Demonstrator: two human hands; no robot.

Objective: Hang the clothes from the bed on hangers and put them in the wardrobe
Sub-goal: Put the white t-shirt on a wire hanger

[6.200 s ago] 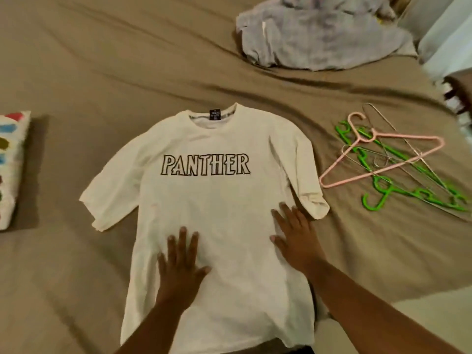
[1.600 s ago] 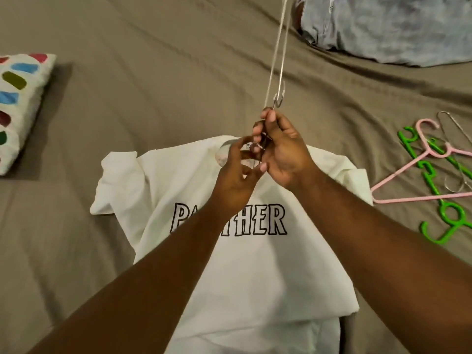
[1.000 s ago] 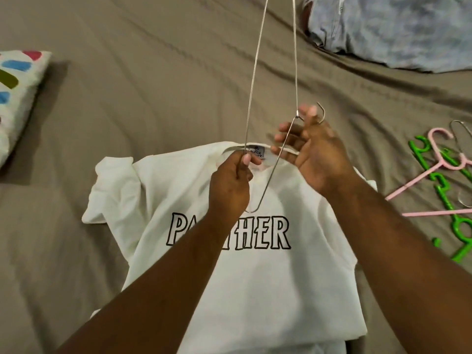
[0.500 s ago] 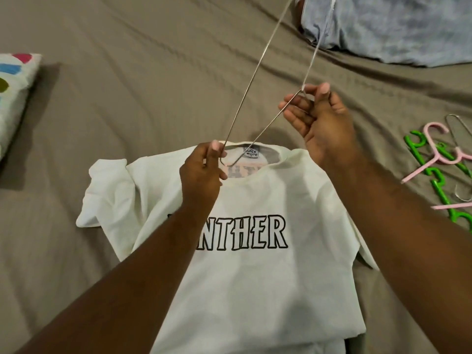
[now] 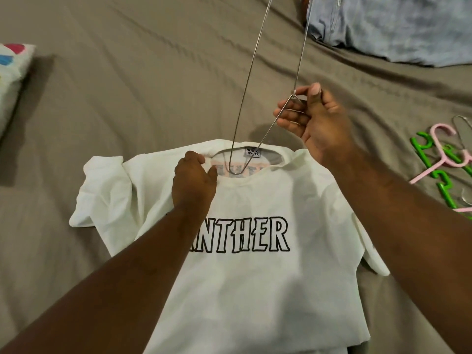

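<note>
A white T-shirt [image 5: 255,290] with black outlined lettering lies on the brown bed, its lower part folded under. My left hand [image 5: 194,180] pinches the left side of its collar and holds the neck hole open. My right hand [image 5: 314,116] grips a thin silver wire hanger [image 5: 246,80] near its hook, above and right of the collar. One corner of the hanger dips into the neck hole, while the rest rises out of the top of the view.
A blue-grey garment [image 5: 398,24] lies heaped at the back right. Pink and green plastic hangers [image 5: 444,162] and another wire one lie in a pile at the right edge. A white pillow with coloured spots [image 5: 12,70] sits at the left edge.
The shirt, first spread flat under both palms, now has its collar pinched open. Over the last second the hanger swung round and its corner went down into the neck hole.
</note>
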